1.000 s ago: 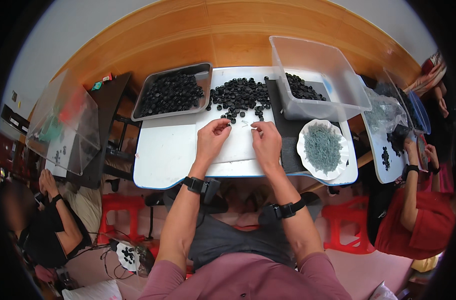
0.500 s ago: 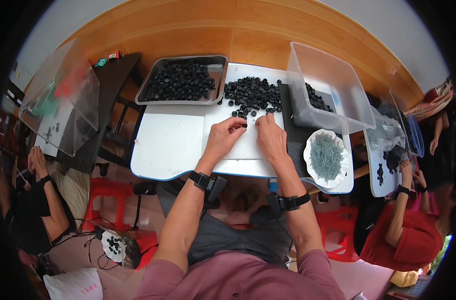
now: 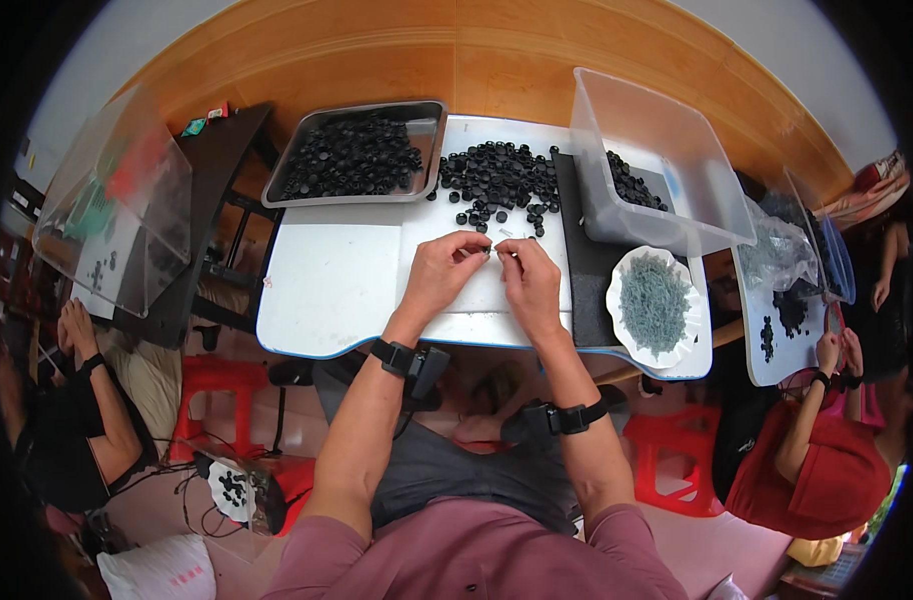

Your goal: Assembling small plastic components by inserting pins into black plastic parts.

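Observation:
My left hand (image 3: 443,272) pinches a small black round cap (image 3: 487,249) between thumb and fingertips, over the white table (image 3: 342,275). My right hand (image 3: 530,282) is closed in a pinch right beside it, fingertips almost touching the cap. Whatever sits between those right fingers is too small to make out. Just beyond my hands lies a loose pile of similar black caps (image 3: 502,175). A few small clear slips (image 3: 506,233) rest between the pile and my fingertips.
A metal tray (image 3: 355,201) of black caps stands back left. At right are a clear plastic bin (image 3: 667,225), a dark mat (image 3: 592,290) and a scalloped white plate (image 3: 621,333) heaped with grey-green slivers (image 3: 655,305). People sit at tables on both sides.
My right hand has moved left and its fingertips have closed in on the cap in my left hand. The left hand stays nearly in place. The whole view has shifted slightly.

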`<action>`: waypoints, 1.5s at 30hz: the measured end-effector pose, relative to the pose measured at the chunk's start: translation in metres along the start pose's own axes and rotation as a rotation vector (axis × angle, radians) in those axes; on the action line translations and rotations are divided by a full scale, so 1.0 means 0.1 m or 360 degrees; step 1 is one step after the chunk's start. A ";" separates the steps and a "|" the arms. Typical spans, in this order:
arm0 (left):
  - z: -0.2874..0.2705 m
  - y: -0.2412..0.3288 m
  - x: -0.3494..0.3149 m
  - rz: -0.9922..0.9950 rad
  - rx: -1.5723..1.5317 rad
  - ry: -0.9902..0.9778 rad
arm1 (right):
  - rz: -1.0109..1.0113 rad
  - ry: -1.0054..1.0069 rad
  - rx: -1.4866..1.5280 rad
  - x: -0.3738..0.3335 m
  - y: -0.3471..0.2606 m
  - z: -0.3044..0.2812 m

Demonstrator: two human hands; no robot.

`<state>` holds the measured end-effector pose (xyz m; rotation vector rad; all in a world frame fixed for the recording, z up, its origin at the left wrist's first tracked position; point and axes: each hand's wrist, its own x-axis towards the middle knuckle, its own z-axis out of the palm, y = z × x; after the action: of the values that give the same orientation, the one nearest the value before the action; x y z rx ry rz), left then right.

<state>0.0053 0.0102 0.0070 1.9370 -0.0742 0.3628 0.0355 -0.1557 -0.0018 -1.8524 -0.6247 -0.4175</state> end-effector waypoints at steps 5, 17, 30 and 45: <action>-0.01 0.01 -0.01 -0.0005 0.0025 -0.0020 | 0.0089 -0.0066 -0.0031 0.00 -0.04 -0.03; -0.01 0.07 -0.03 -0.0024 -0.0030 -0.0094 | 0.0084 -0.0088 -0.0026 0.01 -0.06 -0.04; 0.00 0.08 -0.04 -0.0095 -0.0095 -0.0114 | 0.0740 -0.0192 0.0724 0.07 0.06 -0.12; 0.01 0.00 -0.06 0.0130 0.0082 -0.0040 | 0.0764 -0.0233 0.0593 0.06 0.04 -0.06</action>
<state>-0.0003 0.0090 0.0046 1.9939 -0.1624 0.3977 0.0430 -0.1613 0.0011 -1.6107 -0.3082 0.1452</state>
